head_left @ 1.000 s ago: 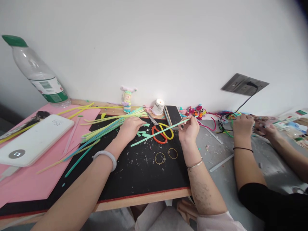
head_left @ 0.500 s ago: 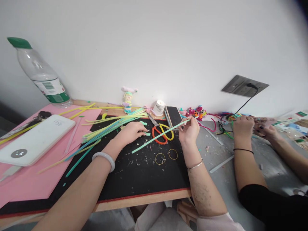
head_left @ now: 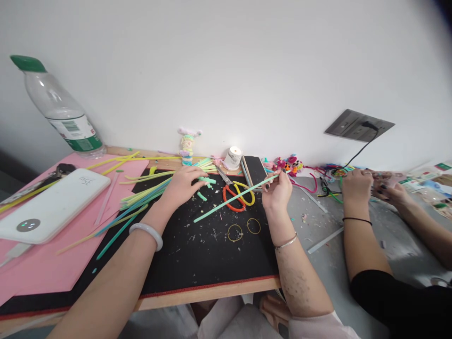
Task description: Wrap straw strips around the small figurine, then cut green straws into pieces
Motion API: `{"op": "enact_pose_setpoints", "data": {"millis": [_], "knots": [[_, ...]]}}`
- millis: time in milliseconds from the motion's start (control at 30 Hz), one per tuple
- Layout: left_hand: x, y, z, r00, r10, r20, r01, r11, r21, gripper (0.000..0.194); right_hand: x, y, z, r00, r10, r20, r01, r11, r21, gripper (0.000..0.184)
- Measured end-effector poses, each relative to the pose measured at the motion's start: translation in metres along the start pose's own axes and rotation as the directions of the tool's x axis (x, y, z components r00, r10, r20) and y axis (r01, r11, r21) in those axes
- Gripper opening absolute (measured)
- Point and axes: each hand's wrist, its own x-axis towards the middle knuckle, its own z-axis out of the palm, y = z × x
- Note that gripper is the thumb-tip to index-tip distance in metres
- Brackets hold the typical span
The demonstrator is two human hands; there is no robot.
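My right hand point(head_left: 278, 193) pinches one end of a long mint-green pipe cleaner point(head_left: 226, 202), which slants down to the left above the black mat point(head_left: 197, 254). Over the mat's back part, my left hand point(head_left: 184, 187) has its fingers apart beside short green pipe cleaner pieces point(head_left: 209, 181); whether a fingertip touches them I cannot tell. Another short green piece point(head_left: 202, 196) lies just below that hand. Scissors point(head_left: 234, 197) with red and yellow handles rest between my hands, partly behind the long pipe cleaner. A bundle of yellow, green and blue pipe cleaners point(head_left: 148, 195) lies left of and behind my left hand.
Two rubber bands point(head_left: 235, 233) lie among scraps. A pipe cleaner figure point(head_left: 187, 147), white cup point(head_left: 233, 158) and phone-like dark slab point(head_left: 254, 170) stand or lie near the wall. Left are a power bank point(head_left: 60, 202), pink sheets point(head_left: 63, 273) and bottle point(head_left: 70, 113). A co-worker's hands point(head_left: 357, 186) work at right.
My left hand has moved left and back, and its fingers have parted from a short green piece now lying on the mat. My right hand and the long pipe cleaner have barely moved.
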Motion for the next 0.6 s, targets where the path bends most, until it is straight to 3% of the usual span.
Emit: {"op": "enact_pose_setpoints", "data": {"millis": [133, 233, 400, 600], "knots": [[-0.001, -0.004, -0.005, 0.972, 0.015, 0.236, 0.000, 0.998, -0.063, 0.021, 0.001, 0.000, 0.000, 1.000, 0.008, -0.018, -0.008, 1.000, -0.015, 0.014], [-0.002, -0.006, -0.004, 0.947, -0.015, 0.320, 0.040, 0.996, -0.073, 0.022, 0.001, 0.001, 0.000, 1.000, 0.008, -0.014, -0.008, 1.000, -0.007, 0.014], [-0.003, 0.000, -0.003, 0.933, -0.149, 0.328, 0.203, 0.970, -0.135, 0.019, 0.000, 0.000, 0.001, 1.000, 0.020, -0.010, -0.020, 0.999, 0.036, 0.012], [-0.002, 0.010, 0.001, 0.946, -0.239, 0.219, 0.309, 0.873, -0.377, 0.011, -0.004, -0.002, 0.006, 0.991, 0.093, 0.091, -0.094, 0.995, 0.011, 0.021]]}}
